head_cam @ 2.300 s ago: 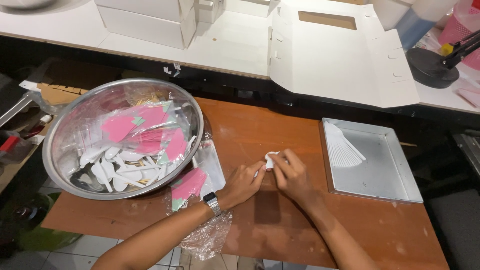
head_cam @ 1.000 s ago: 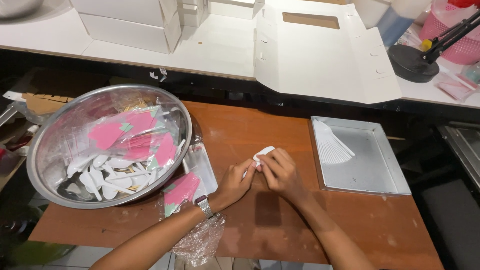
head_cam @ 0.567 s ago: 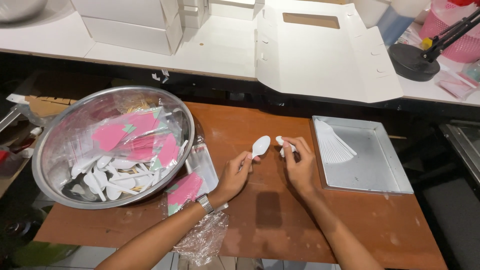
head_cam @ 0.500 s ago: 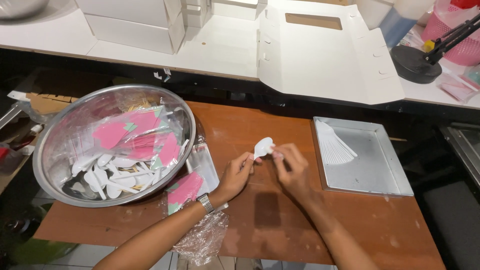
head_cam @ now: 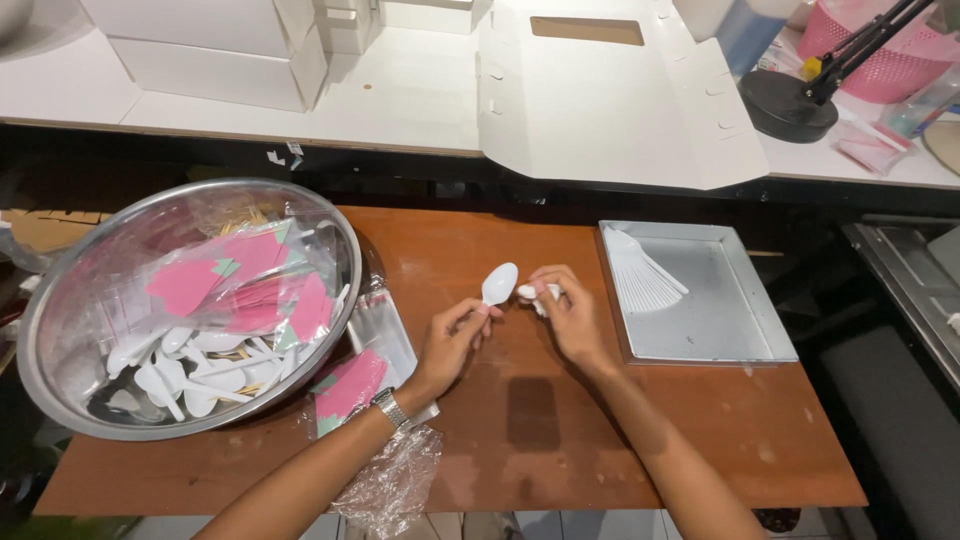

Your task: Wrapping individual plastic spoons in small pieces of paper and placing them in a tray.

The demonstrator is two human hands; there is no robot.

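L hand [head_cam: 455,340] pinching white spoon [head_cam: 498,284] by handle, bowl end up, fingers closed on it, above table [head_cam: 480,440] centre. R hand [head_cam: 565,315] just beside, fingertips closed on small white piece [head_cam: 530,292]; can't tell if 2nd spoon or folded wrap. Hands near but apart, spoon tip close to R piece.

Metal bowl [head_cam: 60,300] at L w/ loose spoons [head_cam: 170,365] + pink packets [head_cam: 240,280]. More packets [head_cam: 350,385] beside bowl rim. Steel tray [head_cam: 740,300] at R holding 1 fanned stack of white pieces [head_cam: 640,280]. Crumpled plastic [head_cam: 395,480] under L forearm, at table edge.

Risks, judged:
- Spoon grip is 2-finger pinch low on handle; light plastic, could twist or flick out if hands push together off-line.
- R piece small, mostly hidden by fingers; easy to drop on table, then dirty.
- L forearm over plastic + packets; sweep back could knock them off edge.
- Tray stack fanned loose; R elbow swing could scatter it.
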